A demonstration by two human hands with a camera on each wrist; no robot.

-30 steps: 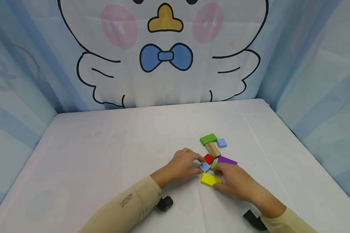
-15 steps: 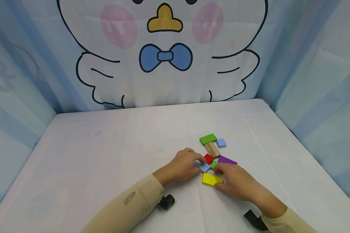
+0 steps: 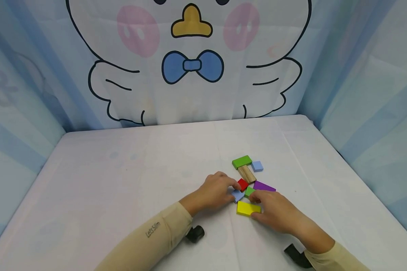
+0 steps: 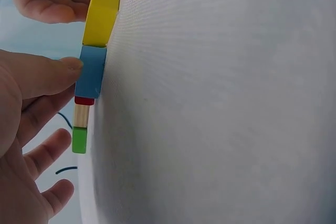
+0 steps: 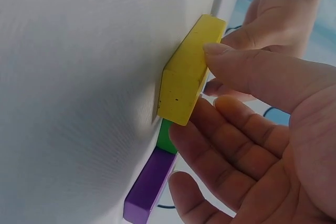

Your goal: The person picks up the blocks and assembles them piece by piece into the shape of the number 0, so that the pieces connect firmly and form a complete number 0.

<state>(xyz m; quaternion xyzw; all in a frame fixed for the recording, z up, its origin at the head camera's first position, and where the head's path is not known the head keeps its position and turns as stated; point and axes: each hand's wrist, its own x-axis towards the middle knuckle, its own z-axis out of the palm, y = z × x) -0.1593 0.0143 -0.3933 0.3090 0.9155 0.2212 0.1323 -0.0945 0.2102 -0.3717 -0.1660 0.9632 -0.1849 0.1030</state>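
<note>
The yellow block (image 3: 248,209) rests on the white-covered table (image 3: 156,210), on the near side of the other blocks. The right hand (image 3: 276,210) sets its thumb against this block; whether the fingers grip it cannot be determined. The blue block (image 3: 238,195) lies just beyond, pinched between thumb and forefinger of the left hand (image 3: 215,192). Beside and beyond it: red block (image 3: 242,184), small green block (image 3: 249,192), purple block (image 3: 264,186). Farther out: wooden block (image 3: 247,174), long green block (image 3: 242,162), second blue block (image 3: 257,166). Background: printed cloth (image 3: 196,101)
</note>
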